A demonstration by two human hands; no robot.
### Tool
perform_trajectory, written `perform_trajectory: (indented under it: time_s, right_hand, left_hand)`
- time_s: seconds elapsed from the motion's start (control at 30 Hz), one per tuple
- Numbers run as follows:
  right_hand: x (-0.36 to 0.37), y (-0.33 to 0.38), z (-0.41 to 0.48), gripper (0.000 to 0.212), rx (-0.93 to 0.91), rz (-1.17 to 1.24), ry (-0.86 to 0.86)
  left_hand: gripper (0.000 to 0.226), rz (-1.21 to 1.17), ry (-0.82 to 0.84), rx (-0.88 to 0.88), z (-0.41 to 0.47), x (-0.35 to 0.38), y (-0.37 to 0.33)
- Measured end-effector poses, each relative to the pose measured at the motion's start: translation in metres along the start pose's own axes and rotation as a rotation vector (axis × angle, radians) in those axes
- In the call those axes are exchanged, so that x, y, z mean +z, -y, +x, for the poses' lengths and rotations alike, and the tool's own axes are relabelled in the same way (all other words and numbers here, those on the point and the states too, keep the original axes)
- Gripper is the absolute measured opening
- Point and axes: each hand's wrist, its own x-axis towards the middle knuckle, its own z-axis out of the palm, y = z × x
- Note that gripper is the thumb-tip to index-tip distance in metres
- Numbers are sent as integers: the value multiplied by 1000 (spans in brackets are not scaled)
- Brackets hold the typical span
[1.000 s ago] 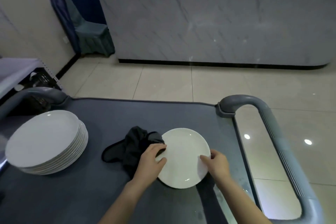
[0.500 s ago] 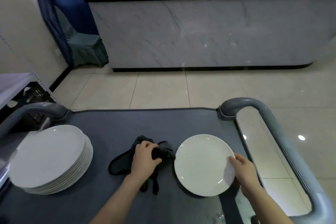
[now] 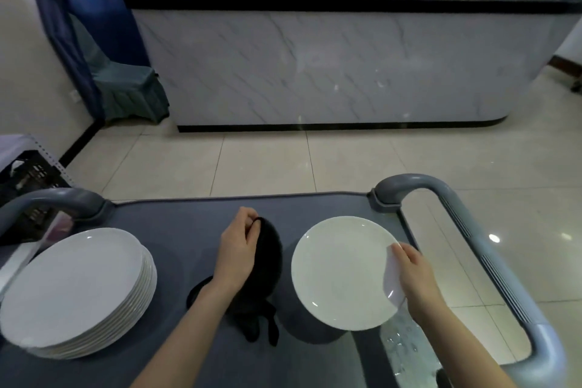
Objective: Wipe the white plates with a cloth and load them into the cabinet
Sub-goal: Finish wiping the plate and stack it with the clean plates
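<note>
A single white plate [image 3: 340, 271] is lifted and tilted above the right side of the grey cart top [image 3: 176, 230]. My right hand [image 3: 412, 277] grips its right rim, thumb on the upper face. My left hand [image 3: 239, 252] holds a dark cloth [image 3: 267, 264] bunched in its fingers just left of the plate; the cloth's tail hangs down to the cart. A stack of several white plates [image 3: 75, 290] sits at the cart's left end.
The cart has a grey handle [image 3: 472, 230] on the right and another grey handle [image 3: 53, 201] on the left. Beyond it lie a tiled floor and a marble-fronted counter [image 3: 330, 66]. A black crate [image 3: 28, 176] stands at the far left.
My right hand has raised the plate off the cart and shifted it right. My left hand left the plate, took hold of the cloth and lifted it. The view tilted upward.
</note>
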Motion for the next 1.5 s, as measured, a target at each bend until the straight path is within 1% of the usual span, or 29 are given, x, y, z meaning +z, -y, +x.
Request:
perform_trajectory:
  time_s: [0.17,0.33,0.47,0.6,0.67,0.7,0.73,0.77,0.8,0.83,0.9,0.93,1.0,1.03,1.07,1.13,1.17,1.23,1.33,1.4,1.43,1.5]
  right_hand:
    - [43,20,-11,19,-53,-5,96]
    - [77,32,-25,22,-83,7,183]
    - [91,41,-33,24,-108,24,192]
    - [102,44,-43,24,-155,0,231]
    - [106,43,-48,22,-163,5,249]
    - [107,42,-49,22,-166,7,252]
    - [108,40,-51,23,-169,7,251]
    - [108,38,-52,23,-168,8,242]
    - [109,36,-53,25,-160,8,225]
    - [109,34,-54,26,-148,11,205]
    - [108,31,-54,27,-111,40,173]
    - [107,30,-54,26,-91,61,163]
    - [106,30,-54,25,-62,96,149]
    - [105,30,-53,24,-55,110,144]
    - [105,31,-53,24,-51,125,136]
    - [105,31,-54,23,-38,162,120]
    - [105,31,-54,23,-30,181,115]
    - [107,32,-56,22,-23,210,111]
    - [112,33,-58,22,-16,249,102]
    - [116,34,-60,22,12,270,115]
    - [117,34,-61,21,30,283,127]
    - [117,36,-63,23,42,300,152]
  left_hand:
    - [22,-97,96,105,6,-30,-30]
    - [15,-84,204,243,-2,-33,-51]
    - [10,-83,225,293,-12,-24,-62]
    - [15,-88,220,376,-19,-12,-76]
    - [9,0,215,397,-19,-6,-75]
    - [13,78,204,383,-19,-4,-71]
    - [22,157,191,338,-19,-2,-65]
    - [30,223,165,266,-20,-2,-57]
    - [33,268,126,200,-23,-2,-51]
    - [31,275,83,159,-27,-4,-45]
    - [24,251,28,136,-38,-10,-33]
    - [21,257,14,162,-44,-15,-26]
    - [9,343,-8,249,-58,-27,-7]
    - [11,389,18,255,-66,-32,4]
    - [23,427,89,227,-72,-36,14]
    - [45,438,309,170,-85,-40,28]
    - [49,439,399,163,-92,-39,31]
    - [50,488,480,197,-101,-35,29]
    - [52,517,497,253,-108,-30,16]
    - [57,490,457,339,-102,-29,6]
    - [56,470,432,377,-97,-29,-1]
    - [45,460,345,483,-83,-33,-11]
